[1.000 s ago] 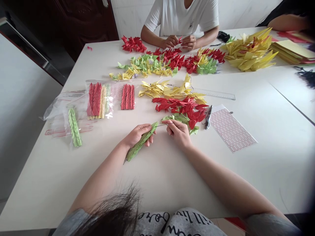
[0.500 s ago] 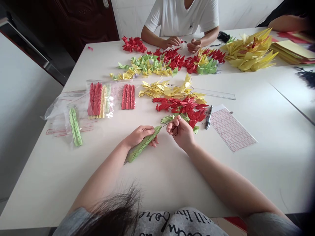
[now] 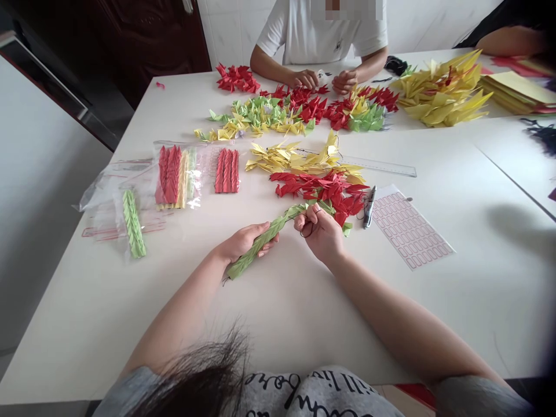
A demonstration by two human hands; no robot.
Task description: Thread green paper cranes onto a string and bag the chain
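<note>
My left hand (image 3: 237,244) is wrapped around a strand of tightly nested green folded-paper pieces (image 3: 248,260), likely paper cranes. The strand slants up to the right, and a bit of dark thread sticks out at its lower end. Just beyond the strand's upper part, my right hand (image 3: 324,234) pinches a dark thread (image 3: 306,234), which loops below its fingers. Green paper runs on behind the right hand's fingertips, where its end is hidden. Strung red folded paper (image 3: 319,188) and yellow folded paper (image 3: 282,159) lie just past that hand.
To the left are plastic bags (image 3: 110,179), a packed bundle (image 3: 169,174), a green strand (image 3: 134,226) and red strands (image 3: 226,171). A pen (image 3: 369,207), a label sheet (image 3: 410,229) and a clear ruler (image 3: 382,166) lie right. Across the table a person in white (image 3: 321,35) handles something small.
Green pieces now fill the gap where bare thread showed between the strand and my right hand. My left hand has shifted slightly; the right hand has barely moved.
</note>
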